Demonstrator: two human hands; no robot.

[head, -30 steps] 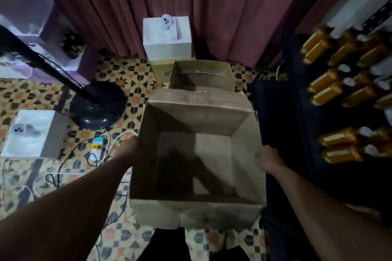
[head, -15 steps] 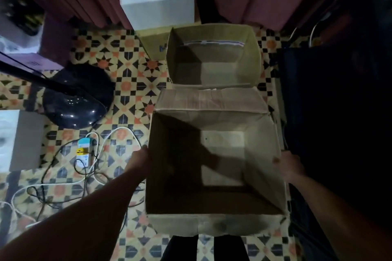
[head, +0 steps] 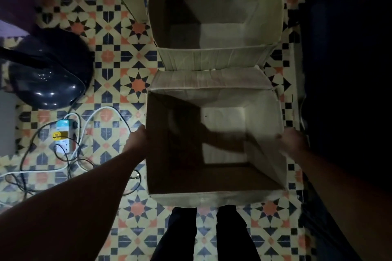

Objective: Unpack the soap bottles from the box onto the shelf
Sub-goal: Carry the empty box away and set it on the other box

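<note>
The open brown cardboard box (head: 212,199) sits just ahead of the person's feet on the patterned tile floor (head: 118,82). Its inside shows only bare cardboard, and no soap bottles are in view anywhere. The left hand (head: 139,137) meets the outside of the box's left wall; its fingers are hidden at the rim, so I cannot tell how they lie. The right hand (head: 293,142) has its fingers (head: 279,136) curled over the box's right wall, gripping it. Just beyond the box, a second open cardboard carton (head: 214,59) is equally bare. The shelf is not visible, since right of the box is only darkness. The unpacking looks finished, with probably only clearing the box away left.
</note>
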